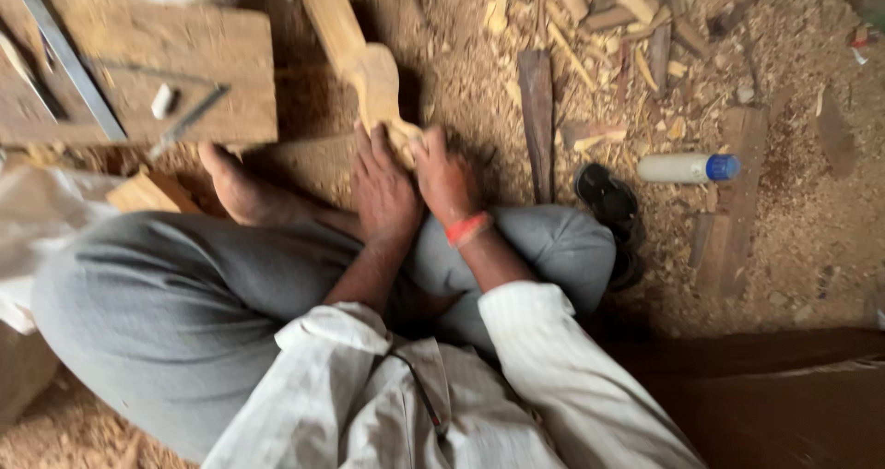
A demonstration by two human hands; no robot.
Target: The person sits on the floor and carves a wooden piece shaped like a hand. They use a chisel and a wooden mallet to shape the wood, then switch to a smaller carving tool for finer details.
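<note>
the person sits cross-legged on a floor covered with sawdust, and both hands grasp the near end of a pale carved wooden piece: the left hand lies flat on it with fingers stretched, the right hand closes around it. it seems a holding step, the piece pressed down to the floor beside the bare foot; a next move would need a firm grip so it does not slip.

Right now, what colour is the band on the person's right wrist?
Orange-red; the wristband shows best in the head view.
</note>
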